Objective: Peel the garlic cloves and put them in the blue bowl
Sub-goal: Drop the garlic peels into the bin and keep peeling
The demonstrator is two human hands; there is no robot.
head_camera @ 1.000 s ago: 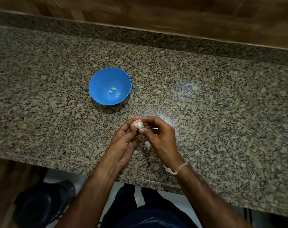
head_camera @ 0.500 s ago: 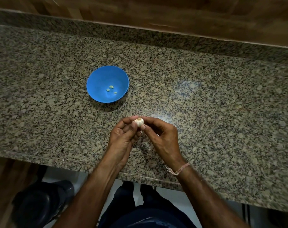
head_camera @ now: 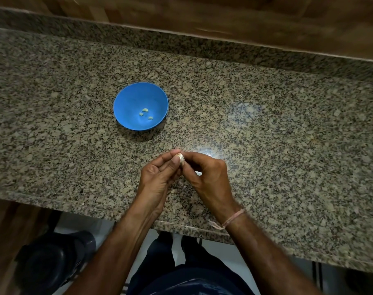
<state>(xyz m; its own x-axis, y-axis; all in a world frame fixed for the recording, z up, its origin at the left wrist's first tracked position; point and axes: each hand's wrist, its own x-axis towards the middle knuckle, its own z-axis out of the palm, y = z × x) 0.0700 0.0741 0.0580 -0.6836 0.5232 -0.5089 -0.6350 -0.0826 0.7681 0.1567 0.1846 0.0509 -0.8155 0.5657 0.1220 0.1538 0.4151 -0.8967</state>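
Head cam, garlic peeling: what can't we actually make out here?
- Garlic: mostly covered by fingertips of left hand and right hand; how much is peeled is unclear.
- Pieces in the bowl: too small to confirm as peeled cloves.
- Dark object on the floor: dim, unidentifiable.

Only the blue bowl [head_camera: 126,99] interrupts the countertop [head_camera: 266,135].

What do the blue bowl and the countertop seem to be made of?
Blue bowl: probably plastic, since it has one even bright colour, a thin rim and a soft, dull sheen. Glazed ceramic cannot be excluded.
Countertop: it looks like polished granite, with a speckled grey, beige and black grain and a bright reflection of light near the hands.
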